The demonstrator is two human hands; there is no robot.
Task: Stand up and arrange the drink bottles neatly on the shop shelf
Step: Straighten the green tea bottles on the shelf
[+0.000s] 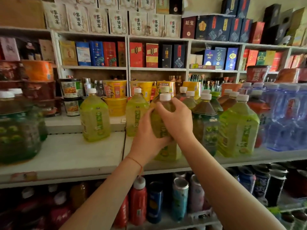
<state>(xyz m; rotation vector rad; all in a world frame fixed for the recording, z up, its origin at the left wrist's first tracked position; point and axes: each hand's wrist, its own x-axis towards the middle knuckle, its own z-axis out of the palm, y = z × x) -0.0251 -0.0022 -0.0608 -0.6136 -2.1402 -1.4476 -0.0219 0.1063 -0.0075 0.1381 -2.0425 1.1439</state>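
While label writing blurs, both hands [163, 126] grip a green-labelled bottle [162, 113] above the shelf [66, 156].

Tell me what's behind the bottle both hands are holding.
Behind the held bottle, gripped by the left hand and right hand, stands a pale-capped bottle, then yellow noodle cups. The rest of that row is covered.

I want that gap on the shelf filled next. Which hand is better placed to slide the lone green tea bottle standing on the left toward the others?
Left. The left hand sits nearer the lone green tea bottle, though both hands, the right hand too, grip the held bottle.
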